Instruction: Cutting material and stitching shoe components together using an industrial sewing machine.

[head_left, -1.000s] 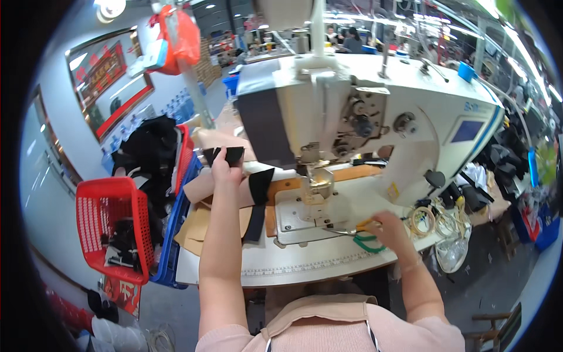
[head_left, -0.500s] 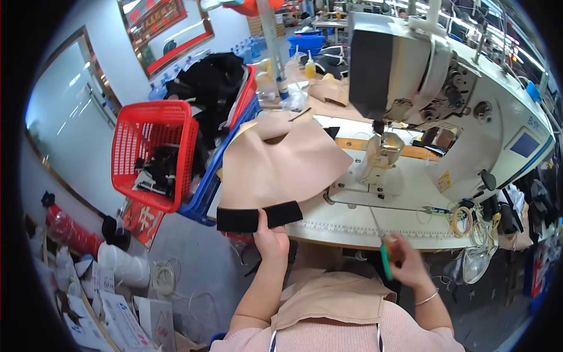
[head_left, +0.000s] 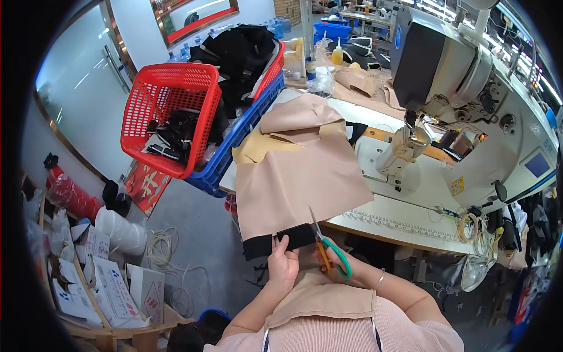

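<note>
My left hand (head_left: 282,268) pinches the lower edge of a large pale pink sheet (head_left: 299,182), thumb on top of a black strip (head_left: 258,247) running along that edge. A small gap shows in the strip next to my thumb. In my right hand (head_left: 356,268) is a pair of scissors (head_left: 339,256) with green and orange handles. Their blades point away from me, beside the right end of the black strip. Part of the sheet is folded over at its far end, showing a yellowish underside (head_left: 264,146), and it lies on the white table (head_left: 404,226).
A sewing machine (head_left: 434,58) stands at the right of the table. To the left, a red basket (head_left: 170,73) with black pieces leans by a blue crate (head_left: 258,117) heaped with black material. Boxes (head_left: 111,293) and coiled cable (head_left: 161,249) lie on the lower left floor.
My right hand has brought the scissors leftward to the black strip, blades now pointing away. The pink sheet and my left hand sit lower in view, and the whole view has shifted.
</note>
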Demonstrator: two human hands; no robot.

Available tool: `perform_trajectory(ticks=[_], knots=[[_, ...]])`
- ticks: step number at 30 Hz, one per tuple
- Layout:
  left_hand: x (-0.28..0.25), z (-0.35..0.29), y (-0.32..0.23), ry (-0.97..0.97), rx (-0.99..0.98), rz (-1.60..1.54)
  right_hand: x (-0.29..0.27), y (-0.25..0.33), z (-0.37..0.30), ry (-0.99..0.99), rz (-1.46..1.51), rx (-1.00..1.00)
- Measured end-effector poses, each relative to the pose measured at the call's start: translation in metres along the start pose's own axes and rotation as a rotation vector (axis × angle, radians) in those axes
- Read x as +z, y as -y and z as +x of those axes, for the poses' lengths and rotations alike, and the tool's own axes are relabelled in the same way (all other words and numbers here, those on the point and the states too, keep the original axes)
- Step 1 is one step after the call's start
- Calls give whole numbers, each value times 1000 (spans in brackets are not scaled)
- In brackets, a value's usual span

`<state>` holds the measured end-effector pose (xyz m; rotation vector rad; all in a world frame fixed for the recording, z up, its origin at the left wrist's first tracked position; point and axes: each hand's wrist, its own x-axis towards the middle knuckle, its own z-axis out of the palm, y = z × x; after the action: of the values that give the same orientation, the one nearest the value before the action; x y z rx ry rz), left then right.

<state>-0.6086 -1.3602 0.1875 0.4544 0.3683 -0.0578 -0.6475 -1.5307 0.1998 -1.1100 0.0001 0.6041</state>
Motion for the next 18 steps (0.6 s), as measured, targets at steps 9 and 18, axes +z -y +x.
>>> perform_trajectory(ticks=[9,18], knots=[[-15,-9,1,78,14,21,26,-23,19,-267,-254,-129],[-30,-24,0,125,-35,56,23,-14,19,-258,-260,-1]])
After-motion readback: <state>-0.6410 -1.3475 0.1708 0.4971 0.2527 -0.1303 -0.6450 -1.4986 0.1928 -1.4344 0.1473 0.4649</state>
